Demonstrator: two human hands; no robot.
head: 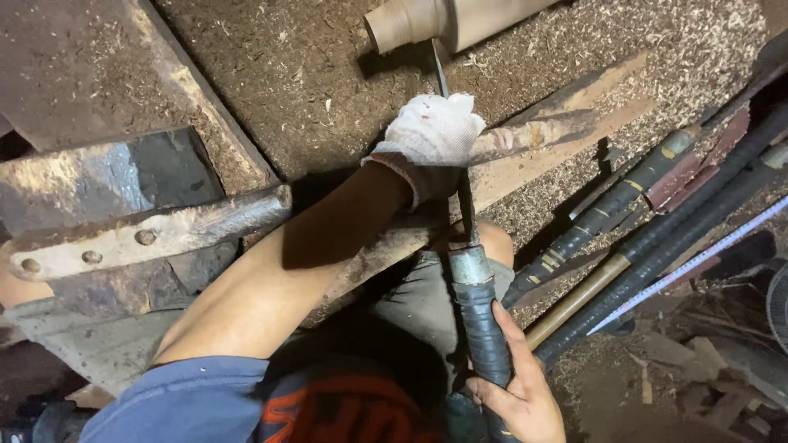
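Your bare right hand (515,385) is closed around the taped handle of the long chisel (474,287). Your gloved left hand (431,135) presses its blade onto the wooden tool rest (542,148), fingers wrapped over it. The tip reaches the round wood piece (447,20). A loose hold there could let the blade catch and kick back. Spare tools (657,213) lie to the right amid sawdust (328,90).
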